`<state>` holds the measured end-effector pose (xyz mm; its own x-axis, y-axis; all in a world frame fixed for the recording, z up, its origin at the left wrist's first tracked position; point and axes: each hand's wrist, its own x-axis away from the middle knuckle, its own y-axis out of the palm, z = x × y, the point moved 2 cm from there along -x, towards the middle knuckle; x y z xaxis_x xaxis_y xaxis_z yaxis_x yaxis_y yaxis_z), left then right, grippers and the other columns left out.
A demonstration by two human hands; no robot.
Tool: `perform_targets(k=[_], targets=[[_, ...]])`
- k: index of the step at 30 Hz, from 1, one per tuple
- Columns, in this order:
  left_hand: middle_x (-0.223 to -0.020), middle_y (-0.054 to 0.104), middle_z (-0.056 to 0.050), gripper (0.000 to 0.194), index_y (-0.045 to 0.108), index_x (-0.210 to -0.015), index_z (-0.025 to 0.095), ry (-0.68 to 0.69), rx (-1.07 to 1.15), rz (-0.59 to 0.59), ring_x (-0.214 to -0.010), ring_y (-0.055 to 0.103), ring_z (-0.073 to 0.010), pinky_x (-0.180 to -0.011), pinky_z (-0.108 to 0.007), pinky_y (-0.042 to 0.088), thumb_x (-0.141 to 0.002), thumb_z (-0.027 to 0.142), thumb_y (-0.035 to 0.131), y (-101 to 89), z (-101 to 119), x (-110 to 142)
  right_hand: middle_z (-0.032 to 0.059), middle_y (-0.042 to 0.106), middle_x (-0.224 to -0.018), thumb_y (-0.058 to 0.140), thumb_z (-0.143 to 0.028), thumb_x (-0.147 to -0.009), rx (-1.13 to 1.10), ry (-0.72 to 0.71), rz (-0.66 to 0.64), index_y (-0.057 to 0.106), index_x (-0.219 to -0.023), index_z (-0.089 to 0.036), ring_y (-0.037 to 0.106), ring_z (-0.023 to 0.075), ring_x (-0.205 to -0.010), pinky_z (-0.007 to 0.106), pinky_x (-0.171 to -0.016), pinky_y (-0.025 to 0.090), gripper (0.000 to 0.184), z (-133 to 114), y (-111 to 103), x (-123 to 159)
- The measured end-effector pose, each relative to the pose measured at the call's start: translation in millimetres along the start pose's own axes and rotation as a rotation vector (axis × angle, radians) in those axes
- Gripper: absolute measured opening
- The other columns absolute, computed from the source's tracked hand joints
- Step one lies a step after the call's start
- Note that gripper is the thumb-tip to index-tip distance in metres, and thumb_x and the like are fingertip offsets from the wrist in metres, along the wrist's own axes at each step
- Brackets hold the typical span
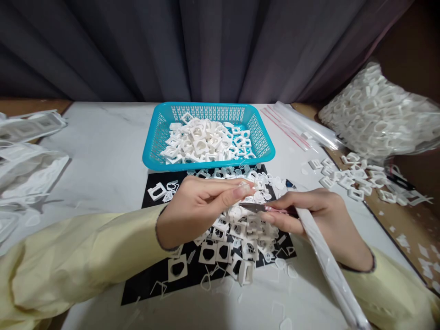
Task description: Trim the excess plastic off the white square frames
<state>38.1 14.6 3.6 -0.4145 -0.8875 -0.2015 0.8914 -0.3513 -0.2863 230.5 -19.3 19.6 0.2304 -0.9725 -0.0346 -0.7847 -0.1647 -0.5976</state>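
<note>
My left hand (202, 201) hovers over a pile of small white plastic frame pieces (240, 233) on a black mat (151, 275). Its thumb and fingers are pinched together at the tips; what they pinch is too small to make out. My right hand (309, 215) grips a craft knife with a long white handle (330, 266). The blade (252, 207) points left, just under my left fingertips. Both arms wear pale yellow sleeves.
A turquoise basket (264, 142) of white pieces stands behind the mat. At the right lie a large clear bag of pieces (378, 114), loose pieces (357, 178) and clear zip bags (302, 128). More filled bags (27, 151) sit at the left. A dark curtain hangs behind.
</note>
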Motion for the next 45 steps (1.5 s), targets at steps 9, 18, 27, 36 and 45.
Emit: perform_targets(k=[9,18,27,36,45], targets=[[-0.093,0.073,0.006,0.017,0.074,-0.085,0.024,0.062,-0.029,0.027,-0.088,0.069,-0.0120,-0.086,-0.018,0.055,-0.082,0.017,0.059,1.2,-1.3,0.5,-0.0004,0.063,-0.056,0.070,-0.035,-0.073,-0.019,-0.002,-0.021,0.066,-0.064,-0.016,0.049,0.0085,-0.046,0.019,-0.044,0.042,0.021,-0.6,0.8,0.3],[-0.093,0.073,0.004,0.017,0.074,-0.084,0.023,0.101,-0.066,0.045,-0.088,0.069,-0.0141,-0.085,-0.020,0.056,-0.081,0.015,0.059,2.7,0.6,-0.6,-0.0012,0.061,-0.054,0.070,-0.035,-0.073,-0.007,0.006,-0.026,0.064,-0.063,-0.017,0.050,0.0089,-0.045,0.020,-0.042,0.040,0.020,-4.2,0.7,0.8],[-0.094,0.073,0.002,0.016,0.075,-0.083,0.020,0.149,-0.094,0.045,-0.086,0.070,-0.0148,-0.084,-0.018,0.056,-0.081,0.015,0.060,2.2,0.1,0.9,-0.0023,0.058,-0.052,0.068,-0.037,-0.074,-0.024,0.029,-0.047,0.063,-0.062,-0.017,0.045,0.0077,-0.043,0.019,-0.041,0.037,0.023,-2.3,0.7,2.4],[-0.092,0.073,0.006,0.017,0.074,-0.083,0.025,0.094,-0.067,0.042,-0.087,0.070,-0.0132,-0.085,-0.020,0.057,-0.082,0.017,0.060,2.1,-0.3,-0.1,-0.0011,0.060,-0.052,0.069,-0.036,-0.073,-0.001,0.067,-0.014,0.066,-0.060,-0.016,0.048,0.0078,-0.044,0.018,-0.043,0.040,0.024,-6.6,-5.6,-0.4],[-0.093,0.073,0.006,0.017,0.074,-0.085,0.025,0.063,-0.050,0.014,-0.088,0.069,-0.0130,-0.085,-0.020,0.056,-0.083,0.019,0.058,2.8,-2.1,-0.4,-0.0028,0.059,-0.054,0.070,-0.033,-0.072,-0.031,0.067,-0.052,0.066,-0.065,-0.016,0.047,0.0058,-0.046,0.015,-0.044,0.039,0.019,-2.1,-1.1,0.8]])
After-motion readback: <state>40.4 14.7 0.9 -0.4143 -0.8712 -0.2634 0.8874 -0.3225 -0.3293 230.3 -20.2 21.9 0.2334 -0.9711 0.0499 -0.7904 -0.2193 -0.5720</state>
